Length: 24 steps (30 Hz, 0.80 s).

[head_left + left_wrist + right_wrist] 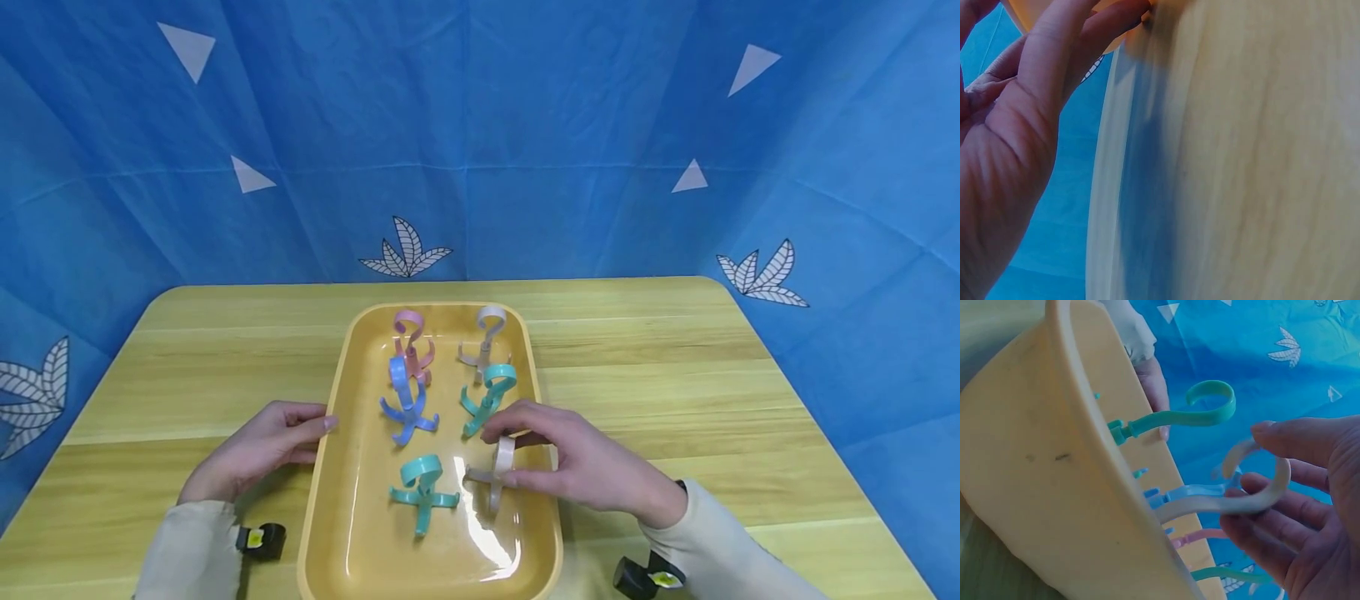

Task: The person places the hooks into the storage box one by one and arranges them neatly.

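Note:
A yellow tray (360,533) holds several plastic pronged hooks with curled tops. My right hand (577,458) holds the curled top of a white hook (504,457) at the tray's right side, thumb on one side and fingers on the other. In the right wrist view, this white hook (1210,505) rises past the tray wall into my fingers. A teal hook (424,492) stands to its left, and another teal hook (487,402) just beyond my fingertips. My left hand (262,446) grips the tray's left rim, thumb over the edge and fingers at the outer side.
Farther back in the tray stand a blue hook (408,408), a pink hook (412,354) and a pale grey hook (486,350). The tray wall (1054,437) rises beside my right hand. A wooden table (660,358) bears the tray, with a blue cloth (525,125) behind.

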{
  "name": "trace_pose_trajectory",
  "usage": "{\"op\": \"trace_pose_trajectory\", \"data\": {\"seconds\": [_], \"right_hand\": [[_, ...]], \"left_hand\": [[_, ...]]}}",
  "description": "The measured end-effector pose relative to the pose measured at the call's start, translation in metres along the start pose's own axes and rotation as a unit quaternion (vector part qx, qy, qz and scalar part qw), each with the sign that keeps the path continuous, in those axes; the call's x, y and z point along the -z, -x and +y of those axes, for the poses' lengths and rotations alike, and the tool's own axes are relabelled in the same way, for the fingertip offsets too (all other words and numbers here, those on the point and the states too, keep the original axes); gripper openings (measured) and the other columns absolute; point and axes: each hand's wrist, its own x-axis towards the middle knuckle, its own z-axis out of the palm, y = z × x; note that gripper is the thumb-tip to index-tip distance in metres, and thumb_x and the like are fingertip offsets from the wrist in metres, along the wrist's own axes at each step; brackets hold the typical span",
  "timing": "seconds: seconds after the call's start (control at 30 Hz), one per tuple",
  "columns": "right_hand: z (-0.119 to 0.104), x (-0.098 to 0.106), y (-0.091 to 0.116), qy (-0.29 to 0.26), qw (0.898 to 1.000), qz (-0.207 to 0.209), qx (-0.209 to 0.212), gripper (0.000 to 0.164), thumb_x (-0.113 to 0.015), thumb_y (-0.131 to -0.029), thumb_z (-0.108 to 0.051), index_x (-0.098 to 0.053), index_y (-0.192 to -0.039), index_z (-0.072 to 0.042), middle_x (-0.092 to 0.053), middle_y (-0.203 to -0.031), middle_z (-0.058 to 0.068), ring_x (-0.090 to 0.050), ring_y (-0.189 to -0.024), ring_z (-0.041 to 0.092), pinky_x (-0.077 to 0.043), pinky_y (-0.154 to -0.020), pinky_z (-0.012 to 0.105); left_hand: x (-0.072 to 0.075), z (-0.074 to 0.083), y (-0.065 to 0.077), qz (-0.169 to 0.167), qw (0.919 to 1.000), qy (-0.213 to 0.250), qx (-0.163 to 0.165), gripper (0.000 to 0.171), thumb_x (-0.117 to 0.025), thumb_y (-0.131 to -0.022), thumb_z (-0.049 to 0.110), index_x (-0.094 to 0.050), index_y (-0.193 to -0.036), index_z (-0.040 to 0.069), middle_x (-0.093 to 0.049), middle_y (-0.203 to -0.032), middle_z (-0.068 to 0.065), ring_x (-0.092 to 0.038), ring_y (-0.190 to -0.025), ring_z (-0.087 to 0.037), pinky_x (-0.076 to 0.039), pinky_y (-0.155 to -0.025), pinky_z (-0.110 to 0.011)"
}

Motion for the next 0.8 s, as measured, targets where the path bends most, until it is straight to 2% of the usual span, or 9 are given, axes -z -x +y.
{"op": "trace_pose_trajectory", "data": {"seconds": [0.17, 0.33, 0.53, 0.67, 0.8], "right_hand": [[0.002, 0.000, 0.004, 0.028, 1.000, 0.003, -0.010, 0.050, -0.075, -0.090, -0.015, -0.054, -0.135, -0.017, -0.059, -0.125, -0.007, -0.056, -0.115, 0.016, -0.048, -0.098, 0.035], [0.004, 0.000, 0.006, 0.042, 0.999, 0.032, -0.007, 0.050, -0.077, -0.087, -0.016, -0.056, -0.132, -0.023, -0.058, -0.125, -0.011, -0.055, -0.114, 0.013, -0.049, -0.097, 0.033], [0.005, 0.002, 0.008, 0.029, 0.998, 0.050, 0.009, 0.046, -0.075, -0.090, -0.015, -0.056, -0.131, -0.021, -0.057, -0.125, -0.008, -0.056, -0.115, 0.019, -0.047, -0.100, 0.035], [0.006, 0.009, 0.010, 0.034, 0.998, 0.059, -0.001, 0.039, -0.069, -0.095, -0.015, -0.056, -0.131, -0.019, -0.057, -0.126, -0.006, -0.055, -0.117, 0.017, -0.046, -0.101, 0.034], [0.012, 0.019, 0.011, 0.033, 0.996, 0.080, -0.013, 0.033, -0.064, -0.097, -0.012, -0.057, -0.130, -0.016, -0.058, -0.126, -0.004, -0.054, -0.118, 0.017, -0.046, -0.101, 0.035]], "left_hand": [[0.000, 0.000, 0.000, -0.003, 1.0000, 0.003, 0.001, 0.054, -0.054, -0.103, 0.017, -0.038, -0.138, -0.020, -0.055, -0.130, -0.028, -0.063, -0.110, -0.028, -0.053, -0.090, -0.045], [0.000, 0.000, -0.001, -0.002, 1.0000, 0.003, 0.002, 0.054, -0.054, -0.103, 0.018, -0.038, -0.139, -0.020, -0.055, -0.130, -0.029, -0.063, -0.110, -0.028, -0.053, -0.090, -0.045], [0.000, 0.001, 0.001, 0.000, 1.0000, -0.004, 0.008, 0.055, -0.055, -0.103, 0.018, -0.038, -0.138, -0.020, -0.055, -0.130, -0.028, -0.063, -0.109, -0.028, -0.053, -0.090, -0.045], [0.000, 0.002, 0.001, -0.002, 0.9997, -0.023, 0.007, 0.054, -0.055, -0.103, 0.018, -0.040, -0.138, -0.019, -0.055, -0.130, -0.029, -0.063, -0.110, -0.030, -0.053, -0.090, -0.044], [0.003, 0.007, 0.001, 0.019, 0.9973, -0.071, 0.007, 0.056, -0.058, -0.101, 0.021, -0.041, -0.140, -0.016, -0.055, -0.132, -0.027, -0.062, -0.111, -0.027, -0.053, -0.091, -0.039]]}}
